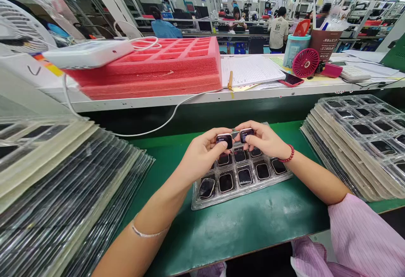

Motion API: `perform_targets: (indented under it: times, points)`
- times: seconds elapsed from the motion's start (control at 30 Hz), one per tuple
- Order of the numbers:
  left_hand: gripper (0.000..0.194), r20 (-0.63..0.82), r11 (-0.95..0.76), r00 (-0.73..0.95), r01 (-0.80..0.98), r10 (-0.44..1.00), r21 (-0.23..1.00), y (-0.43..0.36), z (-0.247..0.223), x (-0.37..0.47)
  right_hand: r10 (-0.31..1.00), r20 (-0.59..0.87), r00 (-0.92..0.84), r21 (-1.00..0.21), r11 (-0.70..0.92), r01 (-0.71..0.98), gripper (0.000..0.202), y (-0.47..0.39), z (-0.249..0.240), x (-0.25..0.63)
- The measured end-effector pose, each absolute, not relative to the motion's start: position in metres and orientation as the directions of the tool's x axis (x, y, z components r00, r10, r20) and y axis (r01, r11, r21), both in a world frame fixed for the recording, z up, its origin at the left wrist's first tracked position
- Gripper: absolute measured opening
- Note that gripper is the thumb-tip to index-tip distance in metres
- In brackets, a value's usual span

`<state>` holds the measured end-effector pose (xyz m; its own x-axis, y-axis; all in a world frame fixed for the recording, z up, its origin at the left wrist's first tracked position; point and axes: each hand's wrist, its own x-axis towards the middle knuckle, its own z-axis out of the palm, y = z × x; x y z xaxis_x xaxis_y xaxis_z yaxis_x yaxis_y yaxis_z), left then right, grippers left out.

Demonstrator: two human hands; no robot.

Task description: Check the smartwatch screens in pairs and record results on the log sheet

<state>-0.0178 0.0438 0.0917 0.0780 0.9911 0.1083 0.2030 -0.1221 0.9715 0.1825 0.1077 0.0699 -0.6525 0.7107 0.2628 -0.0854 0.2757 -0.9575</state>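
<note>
My left hand (202,154) grips a small watch face (225,140) with a lit screen, its thumb resting on the glass. A second watch face (246,134), also lit, is pinched in my right hand (264,140). Both are held side by side just above a clear plastic tray (202,204). Dark square watch faces sit in the tray's pockets; the one at the near left corner (206,188) lies tilted in its pocket. My hands hide part of the tray's far rows.
Tall stacks of filled trays stand at left (79,184) and right (357,150). A shelf (158,102) behind holds red foam (152,72), papers (249,70), a phone (291,79) and a pink fan (305,63). A white cable (172,114) hangs down. People sit and stand farther back.
</note>
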Motion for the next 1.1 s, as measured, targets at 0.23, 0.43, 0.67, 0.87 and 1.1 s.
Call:
perform_targets:
  times: [0.23,0.43,0.67,0.87,1.1]
  points:
    - [0.031,0.106,-0.120,0.091,0.159,0.990,0.980,0.044,0.093,-0.017,0.730,0.227,-0.644,-0.963,0.269,-0.035,0.024,0.106,0.071,0.182]
    - [0.022,0.144,-0.146,0.108,0.015,0.984,0.989,0.034,0.091,-0.008,0.741,0.257,-0.620,-0.933,0.357,0.040,0.027,0.090,0.078,0.187]
    - [0.022,0.175,-0.179,0.103,0.026,0.979,0.984,0.041,0.084,-0.011,0.754,0.242,-0.611,-0.925,0.369,0.090,0.032,0.099,0.070,0.193]
    - [0.023,0.178,-0.181,0.127,0.020,0.976,0.983,0.038,0.088,-0.012,0.755,0.259,-0.603,-0.932,0.358,0.047,0.027,0.094,0.074,0.187]
    - [0.025,0.140,-0.153,0.115,0.114,0.984,0.982,0.040,0.092,-0.013,0.741,0.256,-0.620,-0.950,0.310,-0.022,0.025,0.096,0.072,0.181]
